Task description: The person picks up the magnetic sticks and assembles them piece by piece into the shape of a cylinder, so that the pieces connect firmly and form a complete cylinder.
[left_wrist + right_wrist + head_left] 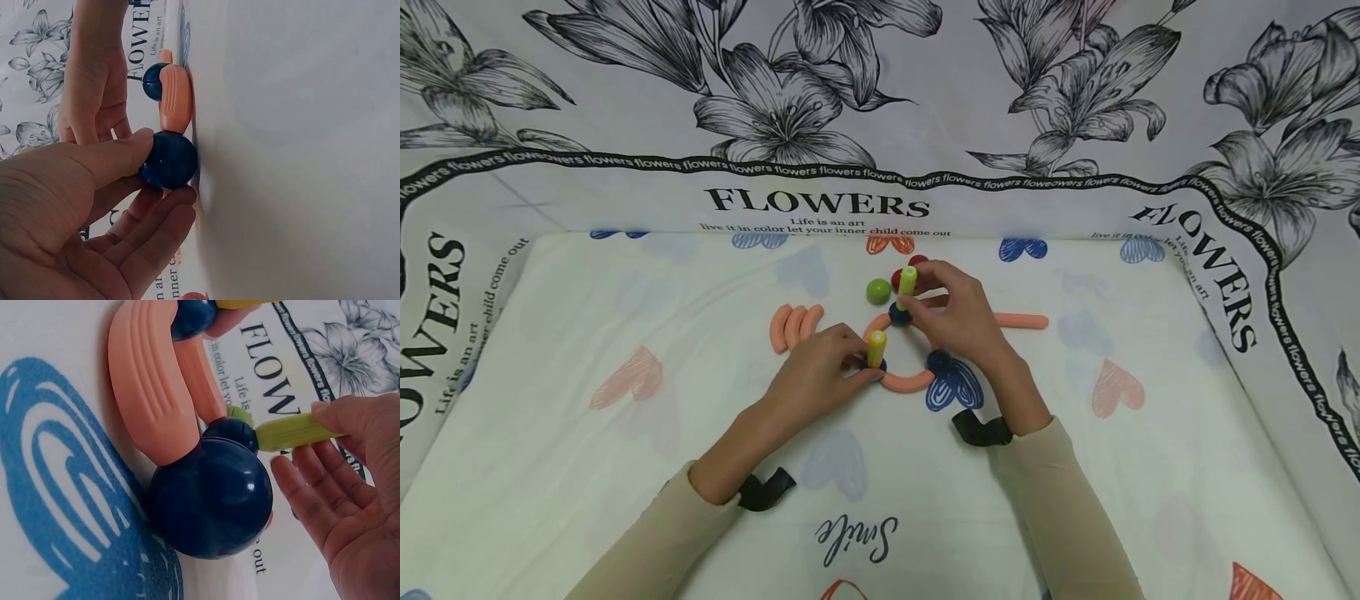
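Curved orange rods (pixel 906 382) and dark blue balls (pixel 212 500) form a ring lying on the cloth. My left hand (pixel 816 371) pinches the ring's left blue ball (pixel 170 164) between thumb and fingers. Out of that ball a yellow rod (pixel 876 348) stands upright. At the ring's far side, my right hand (pixel 958 312) holds a yellow-green rod (pixel 294 432) between thumb and fingertips. Its lower end meets another blue ball (pixel 230 434). The near right ball carries no upright rod.
Beyond the ring lie a green ball (pixel 877 292) and red balls (pixel 917 261), partly behind my right hand. Several curved orange pieces (pixel 793 325) are grouped at the left. A straight orange rod (pixel 1022 321) lies to the right, on the heart-patterned cloth (pixel 700 517).
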Tool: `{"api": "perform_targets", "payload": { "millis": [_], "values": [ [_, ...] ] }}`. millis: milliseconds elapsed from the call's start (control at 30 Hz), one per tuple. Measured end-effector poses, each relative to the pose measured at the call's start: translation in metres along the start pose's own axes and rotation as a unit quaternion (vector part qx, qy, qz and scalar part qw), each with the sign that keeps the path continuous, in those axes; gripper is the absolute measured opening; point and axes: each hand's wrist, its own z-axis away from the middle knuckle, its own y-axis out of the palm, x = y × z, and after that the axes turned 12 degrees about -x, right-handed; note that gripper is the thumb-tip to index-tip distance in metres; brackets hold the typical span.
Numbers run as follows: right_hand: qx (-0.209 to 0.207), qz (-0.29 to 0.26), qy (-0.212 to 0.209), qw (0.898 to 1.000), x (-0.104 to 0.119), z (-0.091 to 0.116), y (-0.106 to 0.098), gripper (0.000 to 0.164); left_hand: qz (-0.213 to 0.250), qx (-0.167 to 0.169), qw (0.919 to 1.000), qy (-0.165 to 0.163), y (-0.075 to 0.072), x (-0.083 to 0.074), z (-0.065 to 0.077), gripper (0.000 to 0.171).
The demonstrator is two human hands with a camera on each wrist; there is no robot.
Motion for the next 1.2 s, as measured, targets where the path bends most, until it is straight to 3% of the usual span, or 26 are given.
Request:
{"api": "perform_targets", "payload": {
  "millis": [300, 433, 600, 900, 1200],
  "values": [
    [0.005, 0.003, -0.007, 1.0, 0.0, 0.0, -0.004, 0.046, 0.011, 0.0, 0.9999, -0.004, -0.001, 0.001, 0.0, 0.02],
    [0.003, 0.008, -0.007, 1.0, 0.001, 0.002, -0.012, 0.053, 0.012, 0.004, 0.9999, -0.006, 0.0, 0.003, 0.0, 0.022],
    [0.032, 0.021, 0.011, 0.999, -0.001, 0.008, -0.028, 0.058, 0.002, 0.0, 0.9999, -0.01, 0.002, 0.004, 0.0, 0.023],
    [0.04, 0.133, 0.034, 0.99, -0.018, 0.024, -0.061, 0.041, -0.005, -0.005, 0.9999, -0.008, 0.003, 0.003, 0.001, 0.021],
    [0.063, 0.178, 0.066, 0.98, -0.026, 0.025, -0.073, 0.043, 0.0, -0.008, 0.9999, -0.008, 0.004, 0.003, 0.001, 0.02]
  ]
}}
